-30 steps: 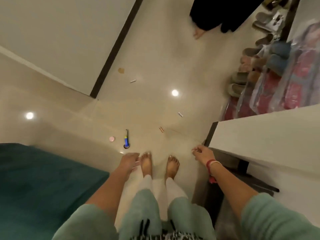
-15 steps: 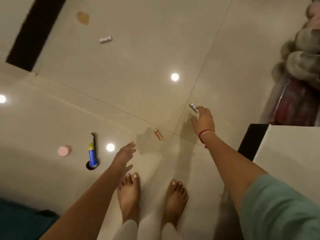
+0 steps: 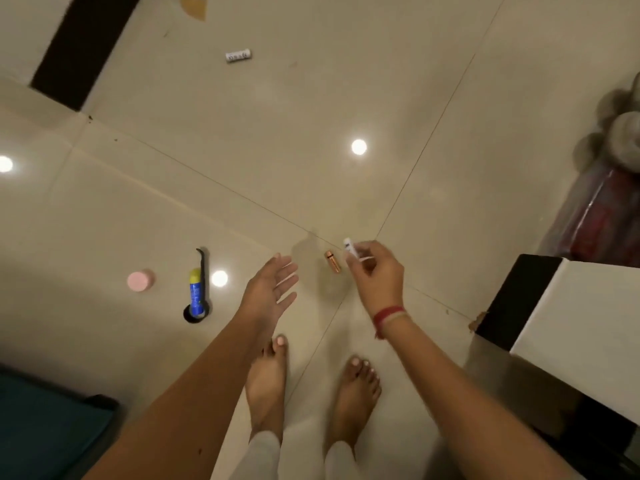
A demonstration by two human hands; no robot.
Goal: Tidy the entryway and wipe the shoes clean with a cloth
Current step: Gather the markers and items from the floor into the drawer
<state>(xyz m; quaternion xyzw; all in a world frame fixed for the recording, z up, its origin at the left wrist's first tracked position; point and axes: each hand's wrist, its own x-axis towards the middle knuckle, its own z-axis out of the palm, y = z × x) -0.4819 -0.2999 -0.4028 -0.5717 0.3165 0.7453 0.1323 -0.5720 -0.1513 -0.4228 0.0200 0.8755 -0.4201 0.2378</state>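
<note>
Small items lie scattered on the glossy beige floor [image 3: 346, 81]. My right hand [image 3: 375, 275] pinches a small white tube [image 3: 349, 248] above the floor. Just left of it a copper-coloured tube [image 3: 332, 261] lies on the tiles. My left hand [image 3: 268, 292] hovers with fingers spread, palm turned toward the right hand, holding nothing. Farther left lie a blue and yellow tube [image 3: 196, 295] on a black ring, a black strip [image 3: 203, 263] and a pink round lid [image 3: 139, 280]. Another white tube [image 3: 238, 56] lies far ahead. Blurred shoes [image 3: 620, 133] sit at the right edge.
A white cabinet [image 3: 581, 323] with a dark edge stands at my right. Red plastic-wrapped bundles [image 3: 599, 216] lie under the shoes. A teal cushion [image 3: 45, 427] fills the lower left corner. A dark door frame [image 3: 83, 46] runs up left. My bare feet [image 3: 270, 379] stand below the hands.
My right hand picked the white tube off the floor and drew it back toward me. My left hand rose and turned palm-up beside it. The camera dropped closer to the floor.
</note>
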